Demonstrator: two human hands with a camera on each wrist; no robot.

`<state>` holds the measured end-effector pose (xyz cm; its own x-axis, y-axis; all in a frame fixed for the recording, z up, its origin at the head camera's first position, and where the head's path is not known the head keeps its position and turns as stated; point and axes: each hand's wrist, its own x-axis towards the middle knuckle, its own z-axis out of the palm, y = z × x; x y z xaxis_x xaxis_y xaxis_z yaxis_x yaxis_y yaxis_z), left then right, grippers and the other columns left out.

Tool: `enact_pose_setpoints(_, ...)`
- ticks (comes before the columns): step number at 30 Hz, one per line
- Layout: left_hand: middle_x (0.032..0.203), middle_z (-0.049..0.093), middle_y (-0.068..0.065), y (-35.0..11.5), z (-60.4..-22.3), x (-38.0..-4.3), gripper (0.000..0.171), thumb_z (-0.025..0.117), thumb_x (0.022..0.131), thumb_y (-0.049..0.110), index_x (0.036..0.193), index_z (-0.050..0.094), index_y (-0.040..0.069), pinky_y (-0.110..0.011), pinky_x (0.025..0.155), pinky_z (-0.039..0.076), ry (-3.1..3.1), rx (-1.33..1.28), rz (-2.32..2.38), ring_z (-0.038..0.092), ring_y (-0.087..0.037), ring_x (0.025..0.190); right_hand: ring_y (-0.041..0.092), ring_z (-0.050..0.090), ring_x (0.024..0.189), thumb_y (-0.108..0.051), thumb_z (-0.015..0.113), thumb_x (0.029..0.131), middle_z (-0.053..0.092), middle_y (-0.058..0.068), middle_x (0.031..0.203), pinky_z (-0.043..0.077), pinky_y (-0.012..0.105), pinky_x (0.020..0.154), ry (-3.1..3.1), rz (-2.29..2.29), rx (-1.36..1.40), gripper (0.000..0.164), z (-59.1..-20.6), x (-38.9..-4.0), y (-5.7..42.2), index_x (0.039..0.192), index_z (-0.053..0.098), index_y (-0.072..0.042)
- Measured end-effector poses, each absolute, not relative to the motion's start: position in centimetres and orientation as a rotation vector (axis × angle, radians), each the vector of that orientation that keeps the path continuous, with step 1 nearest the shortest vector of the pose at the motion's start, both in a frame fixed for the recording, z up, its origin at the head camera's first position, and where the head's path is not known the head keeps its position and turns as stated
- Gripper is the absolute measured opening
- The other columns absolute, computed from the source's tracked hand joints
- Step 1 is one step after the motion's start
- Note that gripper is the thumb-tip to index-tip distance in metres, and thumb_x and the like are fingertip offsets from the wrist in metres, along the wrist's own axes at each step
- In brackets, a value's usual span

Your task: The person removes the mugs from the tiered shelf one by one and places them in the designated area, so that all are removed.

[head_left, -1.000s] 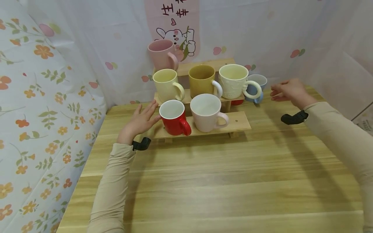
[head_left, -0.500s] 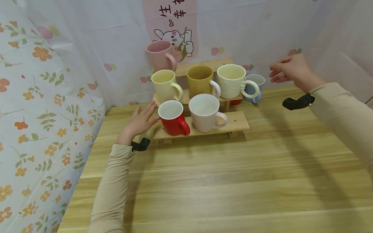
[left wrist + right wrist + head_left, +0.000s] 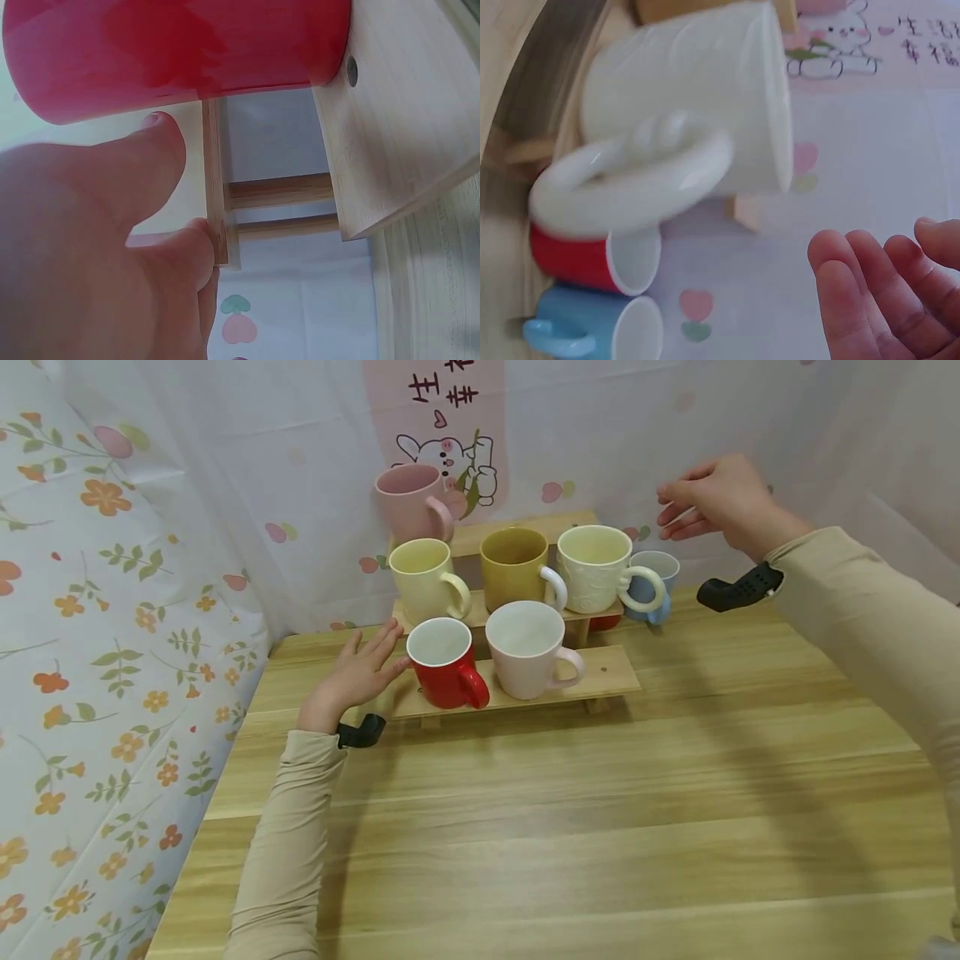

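Note:
My left hand (image 3: 348, 681) rests its spread fingers at the left end of the tiered wooden rack (image 3: 617, 668). Its thumb tip is right beside a red mug (image 3: 444, 683) on the lowest shelf, and in the left wrist view it lies just under that mug's side. Raised in the air at the back right, my right hand (image 3: 727, 502) holds nothing, its fingers loosely bent. Nearest to it are a cream embossed mug (image 3: 588, 581) with a ring handle on the middle shelf and a light blue mug (image 3: 585, 319) behind, partly hidden by that handle.
A pale pink mug (image 3: 521, 664) stands beside the red one. The middle shelf also bears a light yellow mug (image 3: 422, 589) and a mustard mug (image 3: 512, 581); a pink mug (image 3: 408, 514) tops the rack. Another red mug (image 3: 570, 259) sits behind. A floral curtain (image 3: 120, 693) borders the left.
My right hand has risen from beside the light blue mug, then shifted left toward the rack, staying empty. The left hand keeps its place; the mugs stay where they were.

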<state>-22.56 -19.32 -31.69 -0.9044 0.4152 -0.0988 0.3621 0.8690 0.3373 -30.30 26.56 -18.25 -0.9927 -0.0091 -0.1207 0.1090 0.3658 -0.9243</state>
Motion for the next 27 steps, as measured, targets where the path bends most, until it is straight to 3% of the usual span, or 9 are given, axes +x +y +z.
enact_pose_setpoints(14,0.162,0.003,-0.01,-19.5,-31.8,-22.6,0.064,0.037,0.104,0.037,0.153,0.013,0.004,-0.052,0.117,-0.009,2.863,0.585,0.499,0.005,-0.035,0.148,0.013,0.069,0.057,-0.032,0.061,0.093,0.067,-0.005,0.064,0.057,0.024,0.057,2.598,-1.488,-0.028,0.026,-16.0,-31.2,20.1,0.102,0.058,-0.008)
enact_pose_setpoints(27,0.162,0.004,-0.011,-19.5,-31.8,-22.6,0.063,0.037,0.104,0.035,0.153,0.014,0.003,-0.051,0.117,-0.01,2.879,0.602,0.483,0.008,-0.035,0.147,0.016,0.069,0.059,-0.028,0.062,0.093,0.068,0.0,0.069,0.058,0.027,0.061,2.546,-1.503,-0.065,0.024,-15.7,-32.2,15.3,0.103,0.06,-0.007)
